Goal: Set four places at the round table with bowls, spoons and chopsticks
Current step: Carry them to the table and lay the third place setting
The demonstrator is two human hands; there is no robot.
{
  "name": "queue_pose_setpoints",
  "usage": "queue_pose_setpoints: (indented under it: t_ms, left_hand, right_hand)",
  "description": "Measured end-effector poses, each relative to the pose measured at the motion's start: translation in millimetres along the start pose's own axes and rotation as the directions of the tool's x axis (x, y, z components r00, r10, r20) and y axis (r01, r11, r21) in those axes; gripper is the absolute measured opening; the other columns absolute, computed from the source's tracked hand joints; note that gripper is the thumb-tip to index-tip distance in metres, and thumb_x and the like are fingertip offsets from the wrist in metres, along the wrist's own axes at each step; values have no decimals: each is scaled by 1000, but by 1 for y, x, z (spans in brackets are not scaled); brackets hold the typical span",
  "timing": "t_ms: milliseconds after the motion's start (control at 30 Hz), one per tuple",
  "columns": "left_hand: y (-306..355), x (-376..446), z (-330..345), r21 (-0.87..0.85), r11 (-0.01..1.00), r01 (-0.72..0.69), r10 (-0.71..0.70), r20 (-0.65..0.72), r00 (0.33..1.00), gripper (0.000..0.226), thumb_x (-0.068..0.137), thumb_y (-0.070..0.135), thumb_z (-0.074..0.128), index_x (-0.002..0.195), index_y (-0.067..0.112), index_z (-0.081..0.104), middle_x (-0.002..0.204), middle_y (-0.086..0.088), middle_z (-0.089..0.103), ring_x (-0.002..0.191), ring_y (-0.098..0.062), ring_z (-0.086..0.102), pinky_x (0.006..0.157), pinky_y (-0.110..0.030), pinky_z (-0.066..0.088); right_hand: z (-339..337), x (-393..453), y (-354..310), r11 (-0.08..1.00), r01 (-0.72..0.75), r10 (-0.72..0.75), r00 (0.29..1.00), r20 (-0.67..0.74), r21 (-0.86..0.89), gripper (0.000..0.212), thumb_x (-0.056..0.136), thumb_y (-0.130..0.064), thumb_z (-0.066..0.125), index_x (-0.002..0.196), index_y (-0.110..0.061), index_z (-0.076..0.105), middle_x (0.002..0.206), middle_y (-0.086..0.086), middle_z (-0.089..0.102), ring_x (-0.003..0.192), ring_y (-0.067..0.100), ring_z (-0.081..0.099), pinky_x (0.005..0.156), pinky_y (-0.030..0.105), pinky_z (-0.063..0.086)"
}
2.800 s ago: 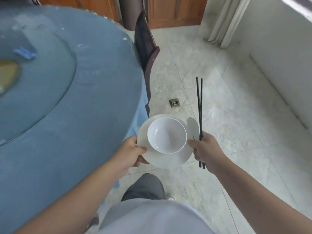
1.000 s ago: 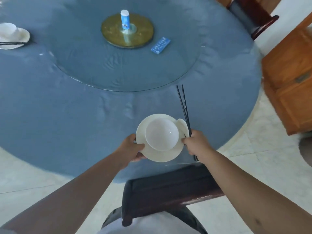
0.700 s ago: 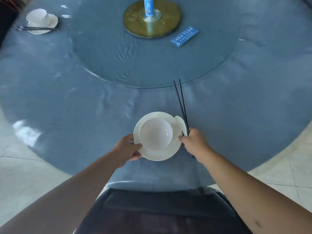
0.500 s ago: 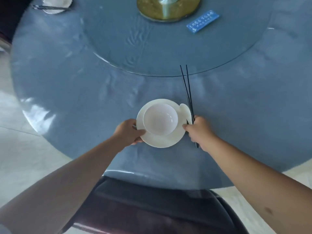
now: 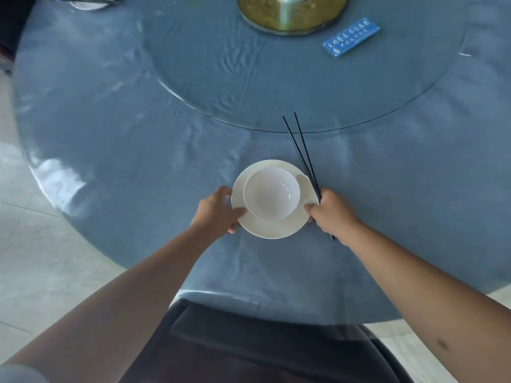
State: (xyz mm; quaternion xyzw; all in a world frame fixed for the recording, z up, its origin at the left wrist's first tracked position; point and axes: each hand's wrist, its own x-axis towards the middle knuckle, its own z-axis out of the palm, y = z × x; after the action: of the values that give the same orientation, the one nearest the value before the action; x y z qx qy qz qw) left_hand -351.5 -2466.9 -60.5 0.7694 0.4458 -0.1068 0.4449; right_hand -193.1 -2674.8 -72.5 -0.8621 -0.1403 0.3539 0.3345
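Head view: left hand grips plate; right hand pinches chopsticks, plate rim.

Dining room, home or restaurant; cannot tell which. Round table under blue cloth, glass turntable on a brass hub at 12 o'clock. Dark chair back at 6 o'clock, pale tiled floor at 8 o'clock.

I see one piece of writing: a blue card lying on the glass turntable carries two lines of white Chinese characters, too small and blurred for me to read.
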Motion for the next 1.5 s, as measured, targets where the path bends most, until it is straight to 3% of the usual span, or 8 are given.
queue_pose_setpoints:
  t_ms: [200,300,433,600,833,967,1233,1500]
  left_hand:
    - [-8,1,1,-33,999,-23,23,-19,1000,35,80,29,72,105,34,48,55,1,70,45,-8,64,38,-20,45]
    - [-8,-2,-2,-108,994,0,2,24,1000,30,85,34,69,106,29,48,60,-1,72,54,-16,69,52,-32,59]
    - [-11,-17,-17,-184,980,79,-89,-46,995,29,91,43,57,109,21,51,74,-3,71,46,-14,66,42,-21,46]
    - [-6,-61,-29,-204,969,-136,92,-208,974,11,94,35,55,101,26,53,79,4,66,62,-17,60,48,-23,42]
    - [47,-90,-25,-170,925,-339,355,69,932,24,95,37,56,118,35,54,96,15,61,76,-4,63,49,-11,41]
    - [57,-81,-28,-93,924,-371,382,173,908,7,94,24,54,90,28,59,65,12,67,47,3,58,39,-14,41]
    - [52,-63,-14,-309,950,-37,72,100,992,5,91,16,53,88,14,56,64,-1,73,50,-10,63,51,-24,50]
    - [46,-45,-17,-76,982,-171,156,-167,973,25,90,35,59,112,25,59,82,13,62,75,-9,60,52,-22,39]
  right_hand:
    - [1,-3,-1,998,-31,33,999,-23,52,22,90,-20,63,107,-19,49,65,5,67,49,13,54,46,28,40]
    - [-1,-8,0,979,-80,84,996,-15,188,24,90,-22,63,106,-14,48,66,8,61,44,15,47,42,27,37]
    - [-10,-24,1,904,-135,143,990,9,406,11,92,-14,52,98,-10,44,69,11,51,38,11,34,39,24,28]
    - [-16,-62,-12,783,-87,137,990,-35,617,7,89,-5,51,92,-9,45,67,9,57,42,18,39,41,27,29]
    - [-1,-114,-47,875,-77,35,995,95,479,15,95,-25,60,88,-11,57,53,4,58,35,16,37,39,22,28]
    - [2,-129,-60,880,-56,-14,990,144,472,10,90,-21,64,87,-12,61,54,5,59,36,13,32,37,20,24]
    - [-6,-110,-50,590,-1,136,986,-99,807,10,91,-7,63,83,-5,57,62,8,66,37,11,34,37,21,26]
    - [-13,-65,-53,609,-28,183,977,-106,793,13,92,-8,61,79,-6,56,54,2,57,36,10,29,38,20,22]
